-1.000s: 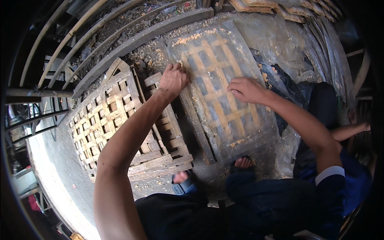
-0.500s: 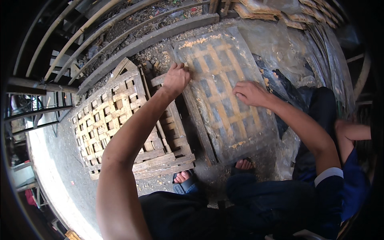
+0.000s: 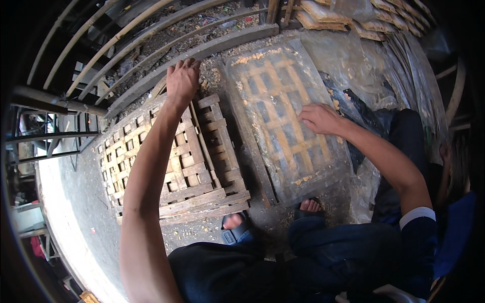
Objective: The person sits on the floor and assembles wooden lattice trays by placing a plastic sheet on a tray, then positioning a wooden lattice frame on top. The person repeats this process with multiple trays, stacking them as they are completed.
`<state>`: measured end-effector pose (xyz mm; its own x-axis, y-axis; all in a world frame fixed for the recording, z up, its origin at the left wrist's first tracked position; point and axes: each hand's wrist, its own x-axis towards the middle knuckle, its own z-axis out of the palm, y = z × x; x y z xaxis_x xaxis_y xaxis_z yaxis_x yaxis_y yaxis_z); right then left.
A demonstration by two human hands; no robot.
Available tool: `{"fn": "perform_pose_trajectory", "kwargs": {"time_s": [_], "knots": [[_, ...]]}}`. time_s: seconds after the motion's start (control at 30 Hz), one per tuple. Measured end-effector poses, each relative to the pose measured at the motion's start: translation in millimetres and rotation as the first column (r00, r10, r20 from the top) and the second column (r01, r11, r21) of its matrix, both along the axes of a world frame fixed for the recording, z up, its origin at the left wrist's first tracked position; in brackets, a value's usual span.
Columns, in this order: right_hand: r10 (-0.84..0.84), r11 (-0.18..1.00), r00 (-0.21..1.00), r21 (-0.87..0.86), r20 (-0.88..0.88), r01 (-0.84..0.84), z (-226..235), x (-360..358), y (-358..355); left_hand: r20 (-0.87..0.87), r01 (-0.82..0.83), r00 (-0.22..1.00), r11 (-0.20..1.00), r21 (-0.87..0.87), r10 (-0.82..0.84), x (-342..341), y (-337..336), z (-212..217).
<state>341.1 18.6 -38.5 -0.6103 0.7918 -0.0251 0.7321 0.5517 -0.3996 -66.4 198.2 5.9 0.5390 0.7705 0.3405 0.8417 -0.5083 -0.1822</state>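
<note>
Left hand (image 3: 183, 81) stretched far forward, fingers spread; right hand (image 3: 319, 118) lies flat, palm down.

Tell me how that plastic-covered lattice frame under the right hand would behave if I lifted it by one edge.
The lattice frame is built of crossed wooden slats, so it would probably stay stiff rather than sag. Its open grid suggests modest weight for its size. The clear plastic sheet over it looks loose and crinkled, so the right hand may slip on it.

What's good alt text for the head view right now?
Seen from above, a seated person rests the right hand flat on a plastic-covered wooden lattice frame lying on the ground, while the left hand reaches to the far end of a stack of bare wooden lattice frames beside it. Sandalled feet show below, bamboo poles beyond.
</note>
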Motion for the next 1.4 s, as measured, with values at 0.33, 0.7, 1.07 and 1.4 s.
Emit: {"fn": "perform_pose_trajectory", "kwargs": {"time_s": [0.33,0.7,1.07,1.4], "knots": [[-0.03,0.999,1.0,-0.014,-0.001,0.03,-1.6,-2.9,-3.2,-0.179,0.149,0.961,0.941,-0.305,-0.21,55.9,-50.7,-9.7],[-0.057,0.997,0.995,-0.064,-0.079,0.052,-10.3,0.4,-1.4,-0.178,0.325,0.903,0.893,-0.31,-0.391,80.8,-54.8,-63.2],[-0.127,0.985,0.988,-0.129,-0.092,0.115,-19.6,5.0,3.0,-0.148,0.33,0.903,0.872,-0.362,-0.404,86.3,-45.3,-75.7],[-0.144,0.984,0.984,-0.12,-0.102,0.131,-25.1,5.4,3.9,-0.003,0.366,0.924,0.889,-0.276,-0.381,87.1,-30.5,-65.2]]}}
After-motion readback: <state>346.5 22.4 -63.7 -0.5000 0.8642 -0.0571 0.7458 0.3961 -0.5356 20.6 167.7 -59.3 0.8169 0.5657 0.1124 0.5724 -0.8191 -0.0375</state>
